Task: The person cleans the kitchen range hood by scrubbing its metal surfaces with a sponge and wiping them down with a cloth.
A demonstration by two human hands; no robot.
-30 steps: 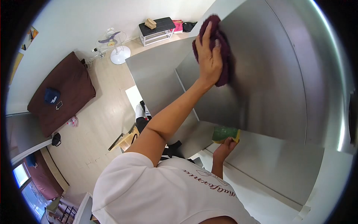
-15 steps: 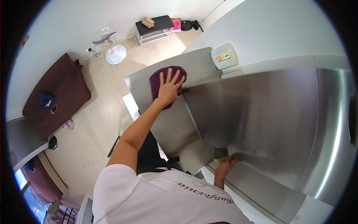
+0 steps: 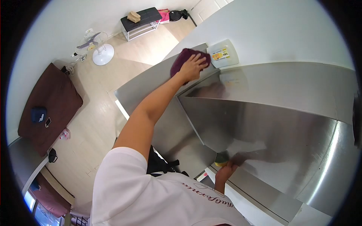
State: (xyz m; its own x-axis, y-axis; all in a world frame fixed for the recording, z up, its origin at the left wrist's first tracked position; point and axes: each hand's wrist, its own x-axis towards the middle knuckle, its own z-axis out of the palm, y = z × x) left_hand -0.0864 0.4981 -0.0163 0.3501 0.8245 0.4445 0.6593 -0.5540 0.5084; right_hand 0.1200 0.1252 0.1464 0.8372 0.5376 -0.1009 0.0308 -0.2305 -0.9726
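My left hand [image 3: 192,68] is stretched far out over a dark maroon cloth [image 3: 181,61], its fingers pressed onto the fabric. The cloth covers part of a flat steel ledge [image 3: 141,83] near its far end. Low and to the right, my right hand [image 3: 225,172] grips a yellow and green scrubbing sponge [image 3: 221,159] at the lower edge of a shiny steel panel [image 3: 271,130]. My fingers partly hide the sponge, and the panel mirrors the hand.
A white plastic container [image 3: 228,52] with a yellow label stands just beyond the cloth, against the wall. Across the floor are a white fan [image 3: 103,54], a black-topped bench [image 3: 141,19] and a brown-covered seat [image 3: 52,101] bearing a dark cap and a phone.
My left hand and the cloth have slid away from me and rightward along the ledge, closer to the container. The view has shifted; my right hand stays low with the sponge.
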